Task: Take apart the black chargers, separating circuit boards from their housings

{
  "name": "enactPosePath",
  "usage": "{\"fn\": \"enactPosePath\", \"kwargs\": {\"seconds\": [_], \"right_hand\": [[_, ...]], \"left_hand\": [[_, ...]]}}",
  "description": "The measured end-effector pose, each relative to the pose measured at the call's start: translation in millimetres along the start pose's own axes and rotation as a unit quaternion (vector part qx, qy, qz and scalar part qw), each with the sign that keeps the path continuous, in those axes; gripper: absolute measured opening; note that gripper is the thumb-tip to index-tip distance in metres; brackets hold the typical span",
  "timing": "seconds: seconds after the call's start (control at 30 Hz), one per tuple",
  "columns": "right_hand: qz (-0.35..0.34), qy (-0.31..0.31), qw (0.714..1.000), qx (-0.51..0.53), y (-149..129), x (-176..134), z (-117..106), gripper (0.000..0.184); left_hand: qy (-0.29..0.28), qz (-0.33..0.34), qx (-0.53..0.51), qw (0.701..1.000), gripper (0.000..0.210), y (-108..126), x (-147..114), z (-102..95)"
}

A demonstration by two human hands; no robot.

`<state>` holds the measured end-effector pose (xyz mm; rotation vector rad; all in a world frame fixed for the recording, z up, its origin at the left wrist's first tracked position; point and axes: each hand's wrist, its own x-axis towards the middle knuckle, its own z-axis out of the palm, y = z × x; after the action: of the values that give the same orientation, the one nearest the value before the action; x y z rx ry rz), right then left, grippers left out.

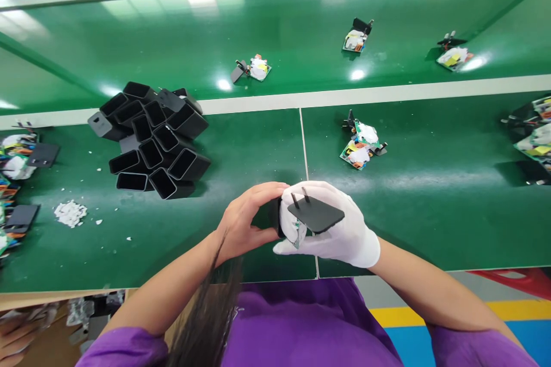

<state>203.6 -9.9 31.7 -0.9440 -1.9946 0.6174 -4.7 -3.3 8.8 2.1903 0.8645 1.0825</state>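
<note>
Near the front edge of the green bench, my bare left hand (pixel 245 221) is closed around a black plastic charger housing (pixel 274 218), mostly hidden by the fingers. My right hand (pixel 344 235), in a white glove, grips a charger circuit board (pixel 298 235) right beside the housing. Attached to the board is a black plug plate (pixel 317 215) with two prongs pointing up and away. The board's far end meets the housing; how deep it sits inside, I cannot tell.
Black empty housings (pixel 150 152) cluster at left. Board assemblies lie at the left edge (pixel 17 166), right edge (pixel 540 137), mid-right (pixel 361 143) and on the green strip behind (pixel 259 67). White crumbs (pixel 70 214) form a pile. Another person's hand (pixel 17 335) shows at bottom left.
</note>
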Motion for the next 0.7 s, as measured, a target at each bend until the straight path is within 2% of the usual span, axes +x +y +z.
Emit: {"fn": "enactPosePath", "kwargs": {"seconds": [0.23,0.37,0.7], "right_hand": [[0.008,0.001,1.000,0.007,0,-1,1,0.055],[-0.011,0.006,1.000,-0.001,1,-2,1,0.051],[-0.058,0.056,0.997,-0.017,12,1,7,0.053]], "left_hand": [[0.001,-0.012,-0.010,1.000,0.063,2,0,-0.2],[0.002,-0.016,-0.004,1.000,0.067,1,0,-0.3],[0.014,-0.051,0.049,0.997,0.056,4,-2,1.3]]}}
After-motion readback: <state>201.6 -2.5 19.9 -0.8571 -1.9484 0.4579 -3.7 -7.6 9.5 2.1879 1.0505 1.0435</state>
